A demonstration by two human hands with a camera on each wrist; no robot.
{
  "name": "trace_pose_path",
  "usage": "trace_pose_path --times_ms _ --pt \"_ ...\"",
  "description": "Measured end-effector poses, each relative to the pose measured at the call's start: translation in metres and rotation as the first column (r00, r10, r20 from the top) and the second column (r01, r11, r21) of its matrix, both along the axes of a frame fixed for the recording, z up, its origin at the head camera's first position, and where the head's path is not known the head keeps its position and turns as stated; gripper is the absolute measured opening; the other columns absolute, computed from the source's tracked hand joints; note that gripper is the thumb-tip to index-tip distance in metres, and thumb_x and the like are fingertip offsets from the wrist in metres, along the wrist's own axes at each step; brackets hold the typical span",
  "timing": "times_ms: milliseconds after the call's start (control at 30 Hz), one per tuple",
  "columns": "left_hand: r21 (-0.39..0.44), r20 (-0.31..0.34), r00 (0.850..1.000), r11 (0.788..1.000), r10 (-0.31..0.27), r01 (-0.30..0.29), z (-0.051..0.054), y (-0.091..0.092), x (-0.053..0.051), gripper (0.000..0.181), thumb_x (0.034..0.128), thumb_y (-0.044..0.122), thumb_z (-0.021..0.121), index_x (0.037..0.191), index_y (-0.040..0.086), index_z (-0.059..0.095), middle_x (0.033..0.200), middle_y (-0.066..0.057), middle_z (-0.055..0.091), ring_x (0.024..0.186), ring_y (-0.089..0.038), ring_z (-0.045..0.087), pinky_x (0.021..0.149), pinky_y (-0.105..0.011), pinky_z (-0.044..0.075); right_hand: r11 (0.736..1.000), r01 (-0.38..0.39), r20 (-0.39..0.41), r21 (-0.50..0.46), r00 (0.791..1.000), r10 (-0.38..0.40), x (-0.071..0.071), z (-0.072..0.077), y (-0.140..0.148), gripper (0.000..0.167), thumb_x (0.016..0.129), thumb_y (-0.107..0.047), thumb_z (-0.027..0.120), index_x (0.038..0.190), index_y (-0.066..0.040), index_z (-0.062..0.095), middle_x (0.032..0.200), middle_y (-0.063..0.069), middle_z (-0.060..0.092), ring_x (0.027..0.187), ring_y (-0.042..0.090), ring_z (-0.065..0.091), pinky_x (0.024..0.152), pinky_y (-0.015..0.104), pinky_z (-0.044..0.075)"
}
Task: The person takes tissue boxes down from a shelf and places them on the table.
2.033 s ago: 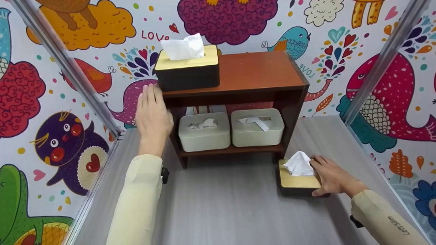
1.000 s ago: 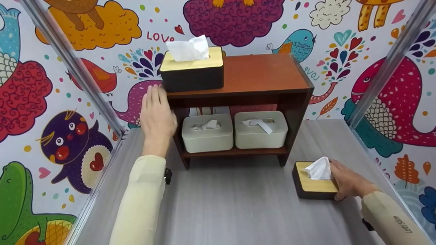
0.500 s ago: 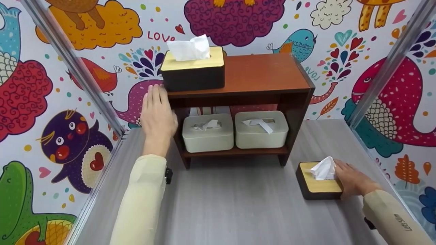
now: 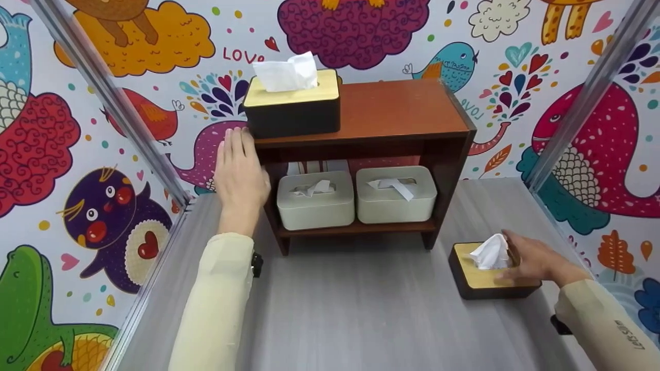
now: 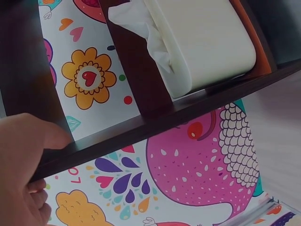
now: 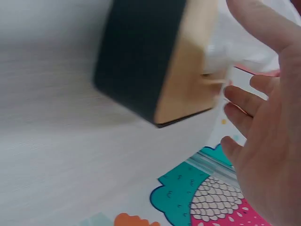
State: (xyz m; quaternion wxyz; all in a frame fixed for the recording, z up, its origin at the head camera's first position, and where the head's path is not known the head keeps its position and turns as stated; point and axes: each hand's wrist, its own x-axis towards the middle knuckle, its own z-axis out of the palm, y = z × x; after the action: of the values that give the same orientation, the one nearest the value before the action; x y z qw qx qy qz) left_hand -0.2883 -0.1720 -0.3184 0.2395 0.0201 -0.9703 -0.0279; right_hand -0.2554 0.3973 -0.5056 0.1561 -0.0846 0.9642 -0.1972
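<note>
My left hand (image 4: 241, 170) holds the left side of a brown wooden shelf (image 4: 402, 111). In the left wrist view its thumb lies inside the panel and its fingers outside. By the shelf's right foot lies a black tissue box (image 4: 495, 291) with a light wood lid and a white tissue standing up. Over that box's right end hovers my right hand (image 4: 536, 263), fingers spread and holding nothing. In the right wrist view the palm (image 6: 273, 155) faces the lid, with a gap visible between fingers and box.
A similar black tissue box (image 4: 291, 117) stands on the shelf's top left. Two pale grey-green tissue boxes, a left one (image 4: 315, 206) and a right one (image 4: 396, 201), sit on the lower board. Patterned walls and metal rails (image 4: 572, 113) bound the grey surface (image 4: 350, 309).
The black tissue box on the grey surface has slid right, away from the shelf's foot. My right hand has since released its right end and risen above the lid. My left hand stays put.
</note>
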Motion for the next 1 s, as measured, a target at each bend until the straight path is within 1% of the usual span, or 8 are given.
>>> trace_pose_path --times_ms 67,267,333,433,567,667,833,1000 --pt "0.002 0.002 1.000 1.000 0.002 -0.002 0.000 0.000 0.000 0.072 0.0885 0.013 0.058 0.150 -0.001 0.024 0.158 -0.020 0.026 0.150 -0.034 0.019 0.126 -0.040 0.013 1.000 0.011 0.001 -0.003 1.000 -0.011 -0.003 0.009 -0.002 0.116 0.072 -0.060 0.075 0.153 0.001 0.018 0.151 0.035 0.027 0.132 0.056 0.029 0.102 0.078 0.022" --pt "0.002 -0.004 1.000 1.000 0.003 -0.003 0.000 -0.001 0.000 0.071 0.0893 0.013 0.057 0.150 -0.001 0.024 0.158 -0.020 0.026 0.150 -0.034 0.019 0.126 -0.041 0.013 0.999 -0.026 -0.088 -0.021 0.996 0.024 -0.005 0.032 -0.020 0.093 0.080 -0.055 0.071 0.151 -0.009 0.031 0.152 0.028 0.035 0.135 0.053 0.032 0.103 0.076 0.026" --pt "0.002 -0.006 1.000 1.000 0.002 -0.002 0.000 -0.002 0.000 0.071 0.0891 0.013 0.057 0.150 -0.001 0.024 0.158 -0.020 0.026 0.150 -0.034 0.019 0.126 -0.041 0.013 0.998 -0.056 -0.141 -0.017 0.989 0.053 -0.004 0.037 -0.029 0.083 0.082 -0.050 0.071 0.148 -0.012 0.038 0.150 0.026 0.039 0.135 0.051 0.036 0.103 0.075 0.028" --pt "0.004 0.005 1.000 1.000 0.003 -0.003 0.001 -0.002 0.000 0.072 0.0888 0.013 0.058 0.150 -0.001 0.024 0.158 -0.021 0.026 0.150 -0.034 0.019 0.126 -0.041 0.013 0.995 -0.101 -0.227 -0.004 0.969 0.097 -0.003 0.043 -0.045 0.066 0.085 -0.037 0.073 0.142 -0.015 0.048 0.147 0.022 0.046 0.132 0.048 0.041 0.103 0.073 0.031" --pt "0.008 0.026 1.000 1.000 0.011 -0.011 0.001 -0.002 0.000 0.074 0.0888 0.015 0.059 0.151 0.000 0.022 0.159 -0.020 0.024 0.151 -0.034 0.017 0.126 -0.041 0.012 0.984 -0.174 -0.334 0.041 0.926 0.178 -0.004 0.045 -0.069 0.055 0.083 -0.025 0.076 0.134 -0.013 0.057 0.138 0.017 0.056 0.126 0.042 0.049 0.103 0.067 0.037" --pt "0.010 0.024 1.000 1.000 0.011 -0.011 0.001 -0.001 0.000 0.074 0.0890 0.014 0.059 0.151 0.000 0.022 0.159 -0.020 0.025 0.151 -0.034 0.017 0.126 -0.041 0.012 0.968 -0.230 -0.402 0.099 0.881 0.250 -0.003 0.045 -0.087 0.052 0.082 -0.025 0.078 0.129 -0.013 0.060 0.133 0.014 0.060 0.122 0.037 0.053 0.102 0.062 0.041" --pt "0.005 -0.010 1.000 1.000 0.001 -0.001 0.000 0.000 0.001 0.072 0.0883 0.013 0.059 0.150 -0.001 0.025 0.157 -0.021 0.028 0.150 -0.034 0.020 0.125 -0.041 0.015 0.936 -0.311 -0.485 0.165 0.801 0.351 0.002 0.046 -0.116 0.052 0.079 -0.029 0.079 0.126 -0.013 0.063 0.127 0.010 0.062 0.118 0.030 0.055 0.102 0.057 0.044" --pt "0.007 -0.022 1.000 1.000 -0.004 0.004 0.000 0.000 0.001 0.071 0.0885 0.013 0.059 0.150 -0.002 0.026 0.156 -0.021 0.030 0.150 -0.035 0.022 0.125 -0.042 0.016 0.897 -0.386 -0.526 0.213 0.729 0.439 0.008 0.058 -0.152 0.054 0.078 -0.032 0.081 0.125 -0.015 0.063 0.127 0.008 0.062 0.118 0.028 0.055 0.103 0.053 0.045"
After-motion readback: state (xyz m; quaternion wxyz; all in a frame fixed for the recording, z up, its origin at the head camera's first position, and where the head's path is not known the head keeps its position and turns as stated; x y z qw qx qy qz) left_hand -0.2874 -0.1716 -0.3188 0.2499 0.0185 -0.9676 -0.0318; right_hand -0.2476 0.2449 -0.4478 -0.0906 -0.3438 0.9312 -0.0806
